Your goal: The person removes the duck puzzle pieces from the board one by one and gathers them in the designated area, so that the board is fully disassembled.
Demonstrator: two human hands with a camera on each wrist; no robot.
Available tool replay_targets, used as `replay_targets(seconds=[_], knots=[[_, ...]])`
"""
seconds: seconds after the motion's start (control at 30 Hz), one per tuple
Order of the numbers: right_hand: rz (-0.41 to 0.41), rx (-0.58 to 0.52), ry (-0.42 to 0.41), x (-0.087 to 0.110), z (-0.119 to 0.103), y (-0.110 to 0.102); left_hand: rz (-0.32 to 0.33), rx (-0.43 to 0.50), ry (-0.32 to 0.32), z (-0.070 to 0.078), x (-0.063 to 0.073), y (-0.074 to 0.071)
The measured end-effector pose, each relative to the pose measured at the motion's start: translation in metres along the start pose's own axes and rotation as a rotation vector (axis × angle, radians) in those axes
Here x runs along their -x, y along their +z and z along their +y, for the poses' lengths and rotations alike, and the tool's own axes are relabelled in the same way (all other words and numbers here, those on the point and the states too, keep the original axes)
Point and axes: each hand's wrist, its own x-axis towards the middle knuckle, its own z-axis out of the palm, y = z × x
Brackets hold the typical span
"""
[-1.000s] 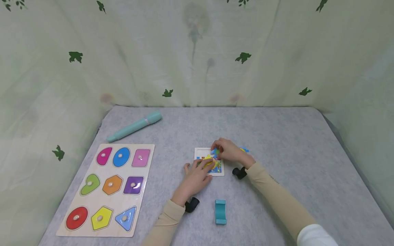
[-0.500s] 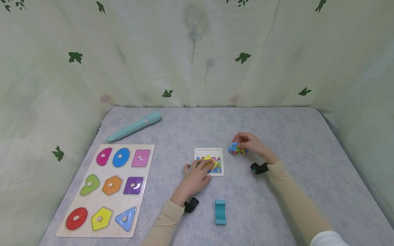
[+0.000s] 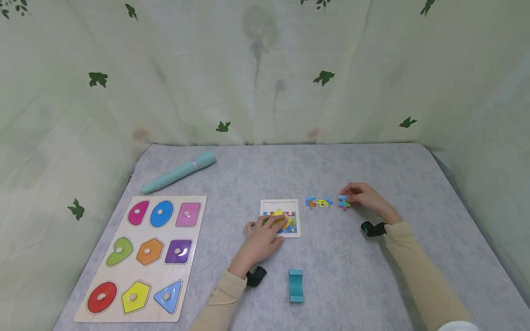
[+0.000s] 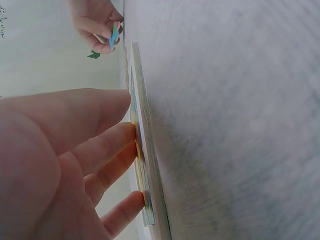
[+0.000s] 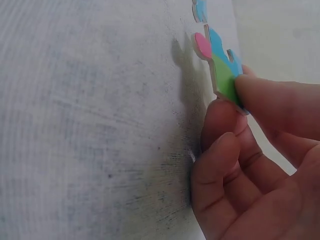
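My left hand (image 3: 260, 239) rests its spread fingertips on a small jigsaw puzzle in a white frame (image 3: 279, 202). The lower part of the frame holds colourful pieces, partly hidden under the fingers; its upper part shows bare backing. Off to the right, my right hand (image 3: 366, 198) pinches a blue and green puzzle piece (image 5: 225, 75) with a pink knob between thumb and fingers, close over the table. Between the frame and this hand, joined puzzle pieces (image 3: 319, 202) in blue, orange and yellow lie on the cloth.
A wooden peg board (image 3: 157, 230) with coloured shapes lies at the left. Behind it is a teal pen-shaped object (image 3: 180, 173). A teal curved block (image 3: 296, 286) sits in front of the frame. A pale curtain (image 3: 265, 92) hangs around the grey table.
My right hand has moved right from the frame, and the piece above the picture is out. Pieces now lie beside the frame, another in my right fingers. The left hand stays put.
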Motion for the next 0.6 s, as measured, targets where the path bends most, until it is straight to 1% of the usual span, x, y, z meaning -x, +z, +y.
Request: replay_targets(seconds=[0.23,0.37,0.6], knots=[[0.002,0.107,-0.002,-0.003,-0.005,0.006,-0.016,0.002,-0.022,0.001,0.000,-0.001],[0.023,0.193,-0.002,-0.007,-0.009,0.012,-0.016,0.021,-0.025,0.001,0.001,-0.002],[0.062,0.337,-0.024,-0.009,-0.016,0.020,0.008,0.026,-0.001,-0.001,0.002,0.000]])
